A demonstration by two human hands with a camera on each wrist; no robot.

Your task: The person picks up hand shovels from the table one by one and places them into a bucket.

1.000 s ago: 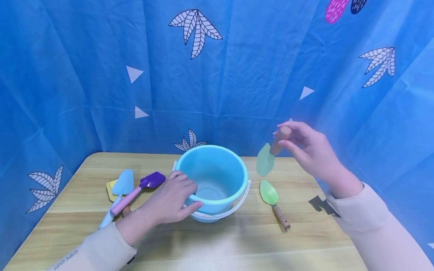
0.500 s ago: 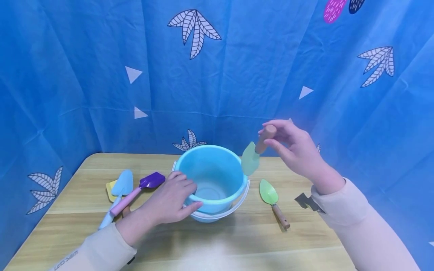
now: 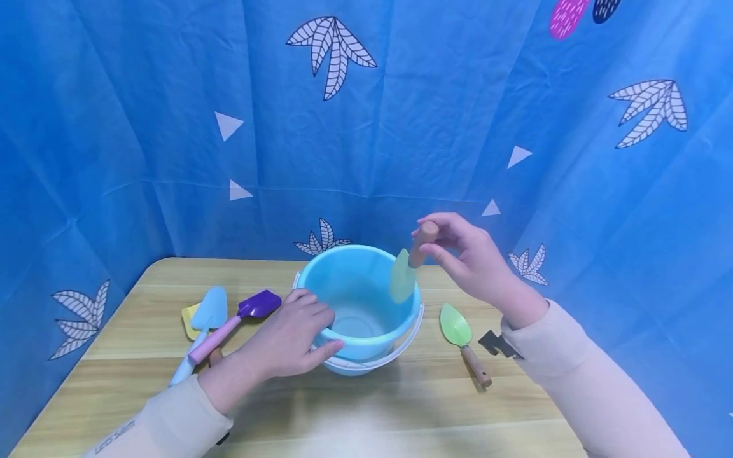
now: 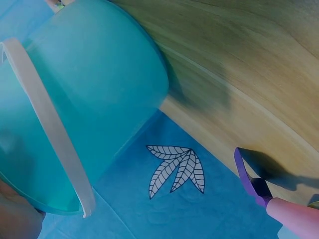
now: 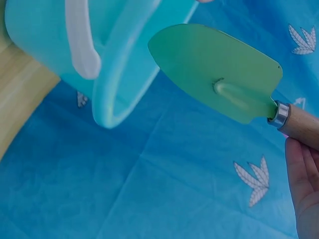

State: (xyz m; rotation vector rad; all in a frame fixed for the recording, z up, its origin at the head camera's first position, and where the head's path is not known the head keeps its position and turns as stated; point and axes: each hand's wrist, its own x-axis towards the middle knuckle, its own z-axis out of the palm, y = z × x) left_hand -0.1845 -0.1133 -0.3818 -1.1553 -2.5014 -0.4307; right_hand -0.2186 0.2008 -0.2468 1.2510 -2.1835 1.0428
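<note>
A light blue bucket (image 3: 343,277) with a white handle stands on the table in the middle of the head view. My left hand (image 3: 296,334) grips its near left rim, fingers bent over the edge and thumb along the front. Between thumb and fingers, my right hand (image 3: 472,262) holds a green trowel (image 5: 214,72) by its wooden handle. The trowel's blade points down and overlaps the right side of the bucket's mouth in the head view. In the right wrist view, the blade shows beside the bucket's rim, with a metal collar where it meets the handle.
Another green trowel (image 3: 456,326) with a wooden handle lies right of the bucket. To the left lie a purple shovel (image 3: 259,304) with a pink handle, a light blue trowel (image 3: 210,308) and a yellow piece (image 3: 188,321) beneath. A blue patterned curtain (image 3: 366,127) hangs behind the table.
My right hand has moved left with the green trowel, from right of the bucket to its right rim, and slightly lower. The left hand and the bucket have stayed in place.
</note>
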